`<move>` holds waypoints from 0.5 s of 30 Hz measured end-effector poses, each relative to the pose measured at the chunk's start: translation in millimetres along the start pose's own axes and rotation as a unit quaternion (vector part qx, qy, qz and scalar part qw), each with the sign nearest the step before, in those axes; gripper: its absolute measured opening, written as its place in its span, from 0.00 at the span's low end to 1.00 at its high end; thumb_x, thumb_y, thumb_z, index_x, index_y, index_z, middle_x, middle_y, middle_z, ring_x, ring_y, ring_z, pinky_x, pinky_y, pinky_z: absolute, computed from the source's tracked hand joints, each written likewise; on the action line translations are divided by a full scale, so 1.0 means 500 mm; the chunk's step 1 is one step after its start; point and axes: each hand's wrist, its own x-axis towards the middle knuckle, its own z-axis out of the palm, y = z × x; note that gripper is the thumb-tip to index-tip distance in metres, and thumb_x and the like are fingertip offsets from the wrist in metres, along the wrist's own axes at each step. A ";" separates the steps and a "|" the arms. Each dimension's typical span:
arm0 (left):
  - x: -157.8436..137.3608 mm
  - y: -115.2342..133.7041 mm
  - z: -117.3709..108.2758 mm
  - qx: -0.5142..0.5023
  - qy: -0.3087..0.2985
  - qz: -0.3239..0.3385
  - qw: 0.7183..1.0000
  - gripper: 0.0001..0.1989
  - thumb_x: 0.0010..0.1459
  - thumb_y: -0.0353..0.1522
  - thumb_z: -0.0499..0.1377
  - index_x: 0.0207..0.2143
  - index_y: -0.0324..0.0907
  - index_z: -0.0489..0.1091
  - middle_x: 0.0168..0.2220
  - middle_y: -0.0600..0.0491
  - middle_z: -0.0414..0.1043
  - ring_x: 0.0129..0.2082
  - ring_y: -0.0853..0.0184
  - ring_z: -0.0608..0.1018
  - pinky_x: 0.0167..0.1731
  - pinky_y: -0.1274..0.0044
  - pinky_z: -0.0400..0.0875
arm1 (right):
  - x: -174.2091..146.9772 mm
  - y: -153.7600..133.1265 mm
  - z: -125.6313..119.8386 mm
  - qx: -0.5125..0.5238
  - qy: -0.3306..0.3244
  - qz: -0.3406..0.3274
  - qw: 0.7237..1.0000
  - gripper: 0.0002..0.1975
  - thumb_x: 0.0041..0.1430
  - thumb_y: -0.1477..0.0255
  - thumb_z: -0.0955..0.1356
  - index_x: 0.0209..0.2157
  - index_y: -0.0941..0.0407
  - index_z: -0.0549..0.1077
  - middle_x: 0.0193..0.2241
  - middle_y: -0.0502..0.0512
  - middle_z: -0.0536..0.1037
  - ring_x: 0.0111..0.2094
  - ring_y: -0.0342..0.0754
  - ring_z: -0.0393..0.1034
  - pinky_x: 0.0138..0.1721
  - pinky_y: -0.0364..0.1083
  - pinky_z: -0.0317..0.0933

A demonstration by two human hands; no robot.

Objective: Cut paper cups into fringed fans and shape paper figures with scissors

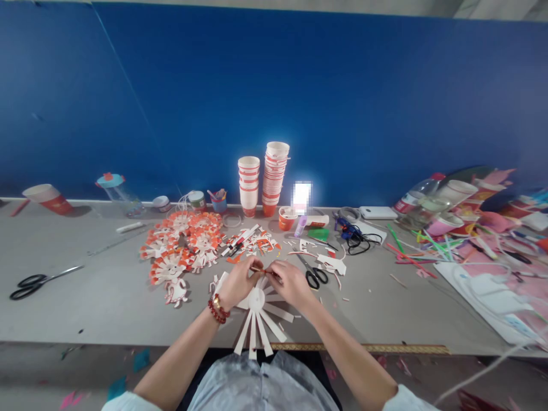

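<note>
A white paper cup cut into long strips (257, 298) lies spread like a flower at the table's front, its round base in the middle. Over its far side, my left hand (241, 279) and my right hand (291, 281) meet with fingertips pinched. Between them shows a small reddish-brown end, which looks like the tip of one of the cup's strips. The fingers partly cover it, and the far strips are hidden under my hands. Black-handled scissors (315, 277) lie just right of my right hand. Orange and white paper scraps (257, 242) lie beyond my fingers.
Finished-looking orange and white paper figures (184, 242) are heaped at left. Two stacks of paper cups (249, 188) stand against the blue wall. Another pair of scissors (34, 283) lies far left. A blue glue gun (349, 229) with its cord, and a cluttered pile (483, 222), are at right.
</note>
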 end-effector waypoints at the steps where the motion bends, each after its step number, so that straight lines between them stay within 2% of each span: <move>1: 0.000 -0.001 -0.001 -0.001 0.002 0.000 1.000 0.05 0.56 0.27 0.57 0.36 0.43 0.66 0.35 0.51 0.75 0.37 0.62 0.78 0.38 0.73 0.69 | 0.000 0.000 0.000 0.001 0.000 -0.003 1.000 0.06 0.60 0.79 0.65 0.30 0.55 0.69 0.27 0.53 0.73 0.31 0.49 0.68 0.32 0.44 0.58; 4: 0.000 -0.003 -0.005 -0.009 -0.008 0.010 1.000 0.06 0.57 0.27 0.57 0.39 0.42 0.65 0.36 0.51 0.75 0.37 0.63 0.78 0.38 0.73 0.70 | 0.001 -0.001 -0.001 0.006 -0.002 -0.017 1.000 0.07 0.61 0.79 0.64 0.30 0.55 0.69 0.28 0.54 0.73 0.32 0.50 0.68 0.34 0.45 0.59; 8: 0.001 0.000 -0.008 -0.018 -0.029 0.032 0.999 0.03 0.59 0.28 0.55 0.37 0.43 0.66 0.35 0.52 0.74 0.38 0.64 0.78 0.40 0.74 0.71 | 0.003 0.000 0.000 0.014 -0.008 -0.033 0.999 0.06 0.61 0.79 0.64 0.31 0.56 0.69 0.30 0.55 0.74 0.34 0.50 0.68 0.36 0.45 0.60; 15: 0.000 -0.003 -0.001 -0.009 -0.013 0.032 0.999 0.08 0.56 0.24 0.55 0.38 0.43 0.65 0.36 0.51 0.74 0.38 0.63 0.78 0.40 0.72 0.71 | 0.003 -0.002 0.003 0.008 -0.016 -0.024 1.000 0.05 0.62 0.79 0.64 0.36 0.57 0.70 0.33 0.57 0.75 0.36 0.51 0.70 0.36 0.46 0.62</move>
